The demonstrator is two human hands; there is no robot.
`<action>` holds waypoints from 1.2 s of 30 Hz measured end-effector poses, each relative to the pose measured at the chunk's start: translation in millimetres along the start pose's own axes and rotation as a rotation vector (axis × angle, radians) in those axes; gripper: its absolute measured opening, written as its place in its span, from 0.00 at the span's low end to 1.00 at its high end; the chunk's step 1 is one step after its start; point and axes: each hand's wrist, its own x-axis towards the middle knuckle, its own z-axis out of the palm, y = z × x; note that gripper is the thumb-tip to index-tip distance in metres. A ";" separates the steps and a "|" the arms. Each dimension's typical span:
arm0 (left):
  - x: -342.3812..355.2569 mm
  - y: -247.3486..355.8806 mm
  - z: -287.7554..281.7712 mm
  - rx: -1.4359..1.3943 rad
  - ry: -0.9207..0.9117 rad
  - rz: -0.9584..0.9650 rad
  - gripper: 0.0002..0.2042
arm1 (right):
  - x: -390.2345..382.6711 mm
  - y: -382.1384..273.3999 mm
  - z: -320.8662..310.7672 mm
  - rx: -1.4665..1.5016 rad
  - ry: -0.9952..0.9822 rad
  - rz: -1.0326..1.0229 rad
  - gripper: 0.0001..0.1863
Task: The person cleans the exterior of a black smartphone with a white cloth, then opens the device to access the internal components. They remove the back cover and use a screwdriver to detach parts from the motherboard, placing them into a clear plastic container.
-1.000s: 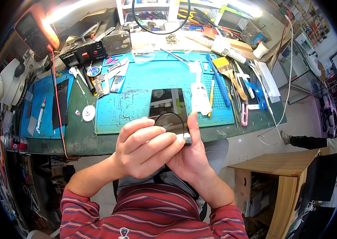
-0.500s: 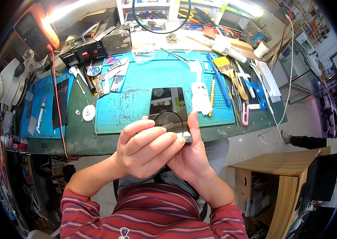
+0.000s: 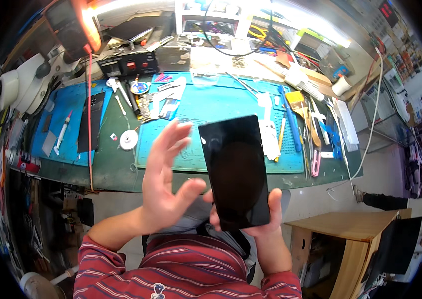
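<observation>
A black smartphone [image 3: 236, 172], its dark glossy screen facing up, is held over the bench's near edge. My right hand [image 3: 266, 214] grips its lower end, with the thumb along the right side and fingertips at the left edge; the rest of the fingers lie hidden underneath. Left of the phone, my left hand [image 3: 163, 179] is raised with its fingers spread and nothing in them, apart from the phone. Beyond the phone lies a blue work mat [image 3: 181, 149]. White wipes or paper [image 3: 270, 142] rest on it just right of the phone's upper end.
On the right lie a yellow brush [image 3: 297, 101], a blue-handled tool [image 3: 292, 124] and a pink cutter [image 3: 316, 162]. Tweezers [image 3: 243, 83] sit toward the back. A syringe [image 3: 62, 132], a white spool [image 3: 128, 140] and a hanging red cable [image 3: 90, 119] are at left.
My left hand has come away from the phone and opened to the left. The phone is raised nearer, its whole screen now showing, still in my right hand. The view has shifted slightly.
</observation>
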 end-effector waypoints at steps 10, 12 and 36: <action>6.1 34.4 0.1 -0.130 -0.072 -0.315 0.24 | -13.7 37.0 -25.4 0.091 -0.129 0.007 0.68; 5.7 33.8 3.8 -0.102 -0.057 -0.271 0.23 | -11.6 39.8 -24.7 0.119 -0.145 -0.037 0.68; 3.7 36.6 5.0 -0.047 -0.085 -0.281 0.19 | -12.0 51.9 -30.3 0.206 -0.187 -0.052 0.67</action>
